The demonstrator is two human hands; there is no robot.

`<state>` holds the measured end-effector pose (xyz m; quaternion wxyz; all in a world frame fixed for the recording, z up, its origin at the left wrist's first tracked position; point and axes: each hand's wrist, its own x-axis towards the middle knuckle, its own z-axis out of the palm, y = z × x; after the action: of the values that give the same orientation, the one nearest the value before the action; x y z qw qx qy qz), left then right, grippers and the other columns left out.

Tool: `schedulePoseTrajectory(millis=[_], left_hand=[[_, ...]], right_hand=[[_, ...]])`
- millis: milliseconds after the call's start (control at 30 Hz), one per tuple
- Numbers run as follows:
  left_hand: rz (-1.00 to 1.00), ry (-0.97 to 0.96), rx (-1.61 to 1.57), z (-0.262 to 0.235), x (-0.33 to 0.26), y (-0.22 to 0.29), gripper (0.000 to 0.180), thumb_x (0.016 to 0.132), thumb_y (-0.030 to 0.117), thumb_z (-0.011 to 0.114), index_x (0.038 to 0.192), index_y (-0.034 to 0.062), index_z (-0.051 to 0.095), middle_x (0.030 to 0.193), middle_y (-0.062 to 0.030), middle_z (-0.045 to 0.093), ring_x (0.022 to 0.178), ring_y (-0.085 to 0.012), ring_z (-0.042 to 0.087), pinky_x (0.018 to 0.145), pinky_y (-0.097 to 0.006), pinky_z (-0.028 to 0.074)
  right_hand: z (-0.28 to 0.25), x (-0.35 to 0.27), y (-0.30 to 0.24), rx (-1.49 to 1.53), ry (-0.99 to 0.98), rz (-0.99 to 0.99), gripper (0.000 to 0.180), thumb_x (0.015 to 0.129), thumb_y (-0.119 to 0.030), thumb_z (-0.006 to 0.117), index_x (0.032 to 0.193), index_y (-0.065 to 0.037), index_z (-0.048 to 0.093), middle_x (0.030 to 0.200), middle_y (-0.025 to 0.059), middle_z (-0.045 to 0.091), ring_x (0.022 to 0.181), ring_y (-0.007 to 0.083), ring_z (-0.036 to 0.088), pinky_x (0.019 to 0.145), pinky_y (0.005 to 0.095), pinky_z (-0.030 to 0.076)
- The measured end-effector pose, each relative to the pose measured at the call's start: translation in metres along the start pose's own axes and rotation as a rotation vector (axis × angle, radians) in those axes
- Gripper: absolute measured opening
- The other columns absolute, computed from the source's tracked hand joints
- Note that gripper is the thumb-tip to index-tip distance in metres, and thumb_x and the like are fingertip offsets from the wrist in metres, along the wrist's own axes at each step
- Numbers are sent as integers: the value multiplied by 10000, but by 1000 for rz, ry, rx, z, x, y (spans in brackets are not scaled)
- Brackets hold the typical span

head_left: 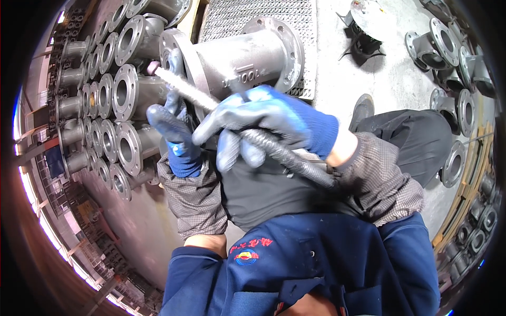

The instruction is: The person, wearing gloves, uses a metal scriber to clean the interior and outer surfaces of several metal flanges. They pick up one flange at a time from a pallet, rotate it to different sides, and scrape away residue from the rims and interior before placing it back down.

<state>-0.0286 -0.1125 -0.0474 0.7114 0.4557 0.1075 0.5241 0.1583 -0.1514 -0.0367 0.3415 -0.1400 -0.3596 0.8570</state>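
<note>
A grey cast flanged pipe fitting [242, 58] lies on its side in front of me. My right hand [269, 124], in a blue-and-grey glove, grips a long grey rod-shaped tool [295, 158] whose small pinkish tip [153, 67] sits against the fitting's left flange [176, 52]. My left hand [176, 131], also gloved, rests on the lower edge of that flange, beside the tool's shaft. The part of the shaft under my right palm is hidden.
Rows of similar flanged fittings [113, 100] are stacked at the left. More flanged castings [448, 47] lie at the right and along the right rim. A metal grating [247, 16] lies behind the fitting on the concrete floor [348, 79]. My dark trouser leg [416, 137] is at right.
</note>
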Motion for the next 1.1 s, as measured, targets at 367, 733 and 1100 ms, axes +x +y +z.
schedulePoseTrajectory(millis=[367,733,1100], left_hand=[[83,-10,984,-1,3,4,667,925,438,237,1418,-11,261,1485,-155,238,1367,-270,241,1123,-426,189],[208,227,1172,12,7,-12,473,884,89,530,1307,-84,407,1365,-192,425,1243,-258,431,1025,-344,341],[141,271,1103,8,-2,-7,583,801,15,592,1331,-101,375,1380,-197,408,1286,-242,372,1069,-349,264]], right_hand=[[20,23,35,-1457,569,-323,184,737,-263,683,730,-88,625,599,104,583,500,258,575,443,365,432],[-64,-80,7,-796,1205,10,260,845,-246,648,931,-1,651,726,91,660,636,89,594,586,258,481],[-37,-108,-30,-331,558,439,383,934,-296,471,1089,37,581,806,112,674,507,77,547,464,191,410]])
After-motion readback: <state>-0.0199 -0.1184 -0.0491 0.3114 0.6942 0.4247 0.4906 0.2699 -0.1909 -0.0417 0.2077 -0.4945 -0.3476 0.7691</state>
